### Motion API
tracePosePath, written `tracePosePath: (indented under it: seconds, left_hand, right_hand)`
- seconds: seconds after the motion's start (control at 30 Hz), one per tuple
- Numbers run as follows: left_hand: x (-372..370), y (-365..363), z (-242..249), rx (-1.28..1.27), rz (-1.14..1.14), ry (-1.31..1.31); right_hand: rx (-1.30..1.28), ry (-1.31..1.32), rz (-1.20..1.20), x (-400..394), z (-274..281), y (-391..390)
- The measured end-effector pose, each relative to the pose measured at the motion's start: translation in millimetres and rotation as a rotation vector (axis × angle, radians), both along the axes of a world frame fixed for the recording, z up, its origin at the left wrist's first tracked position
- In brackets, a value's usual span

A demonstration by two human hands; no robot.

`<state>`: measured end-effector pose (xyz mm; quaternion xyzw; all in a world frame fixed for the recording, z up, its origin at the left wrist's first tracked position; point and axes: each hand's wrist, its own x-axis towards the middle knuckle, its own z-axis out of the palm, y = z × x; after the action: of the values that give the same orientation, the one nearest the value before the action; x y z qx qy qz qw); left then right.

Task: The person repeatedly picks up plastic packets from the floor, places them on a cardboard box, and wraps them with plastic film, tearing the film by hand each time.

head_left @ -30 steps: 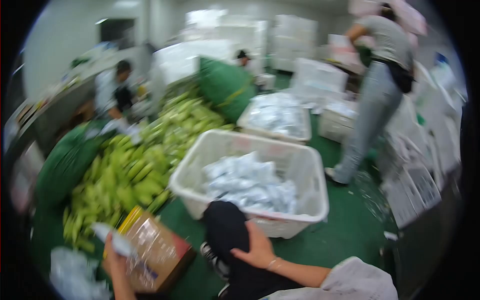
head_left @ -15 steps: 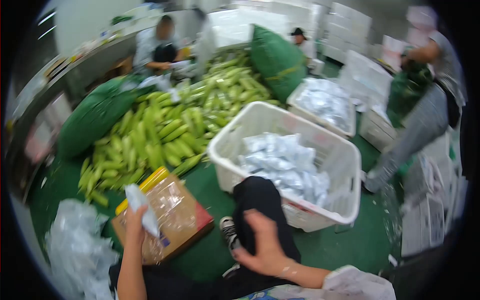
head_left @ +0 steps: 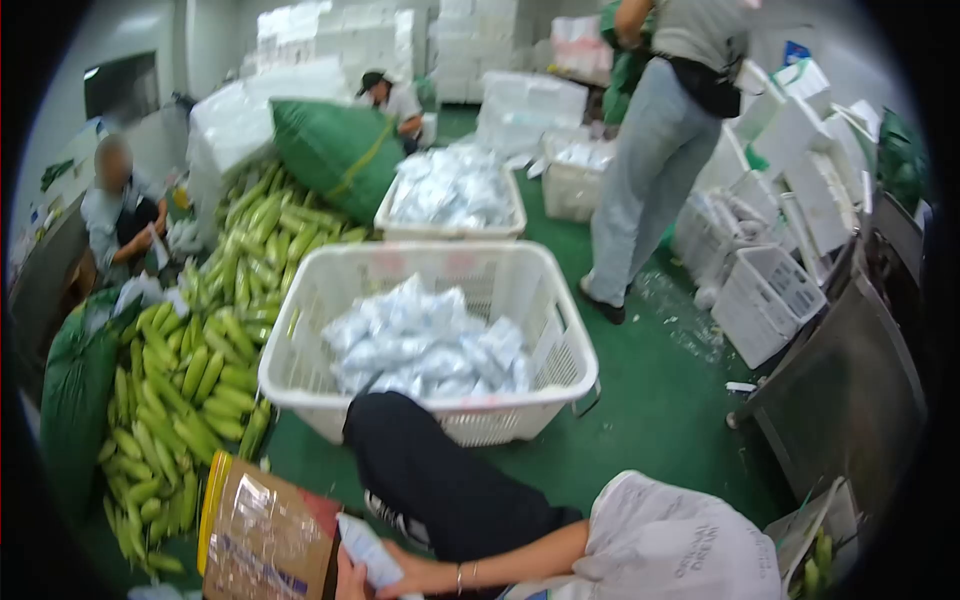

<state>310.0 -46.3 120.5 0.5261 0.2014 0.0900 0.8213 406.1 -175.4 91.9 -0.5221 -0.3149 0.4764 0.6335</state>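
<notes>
A slim white plastic packet (head_left: pixel 369 551) is held low in the view, over the right side of a taped cardboard box (head_left: pixel 270 525) with a yellow edge. My left hand (head_left: pixel 350 580) grips the packet from its left side, partly cut off by the frame's bottom. On the other side, my right hand (head_left: pixel 408 573) closes on the packet's lower end, its fingertips partly hidden. Just beyond my bent knee stands a white plastic basket (head_left: pixel 560 375) holding a heap of similar shiny white packets (head_left: pixel 430 340).
Green corn cobs (head_left: pixel 205 370) are piled on the left, beside green sacks (head_left: pixel 335 155). A second basket of packets (head_left: pixel 450 190) stands behind. One person (head_left: pixel 650 160) stands at right; two others sit farther back. A metal cart (head_left: pixel 835 370) and foam boxes line the right.
My view has swung right. My right hand, previously open and apart, has come to the packet in my left hand. The standing person now appears more upright and nearer the middle.
</notes>
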Motion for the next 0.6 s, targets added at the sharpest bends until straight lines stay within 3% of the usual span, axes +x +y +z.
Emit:
tracePosePath:
  seconds: [0.03,0.1,0.17,0.3,0.37,0.47,0.57,0.6]
  left_hand:
    - [1,0,-3,0.01,0.003,-0.003]
    - [4,1,-3,0.079,-0.012,-0.023]
    - [8,5,11,0.322,-0.04,-0.077]
    - [4,12,39,0.377,0.103,-0.09]
    - [0,11,52,0.327,0.146,-0.01]
    - [-9,28,22,0.392,0.335,0.222]
    - [-51,60,-22,0.884,0.433,0.537]
    - [-69,72,-27,0.919,0.442,0.693]
  right_hand:
    - [0.004,-0.096,-0.004,2,-14,-1]
    - [-0.014,0.145,0.147,22,11,-4]
    - [0.031,0.222,0.178,32,19,-3]
    - [0.102,0.68,0.338,50,53,-6]
    - [0.222,0.857,0.428,57,55,-4]
    - [0.218,0.941,0.407,61,41,9]
    - [0.031,1.049,0.406,62,19,28]
    - [-0.026,1.091,0.411,56,7,26]
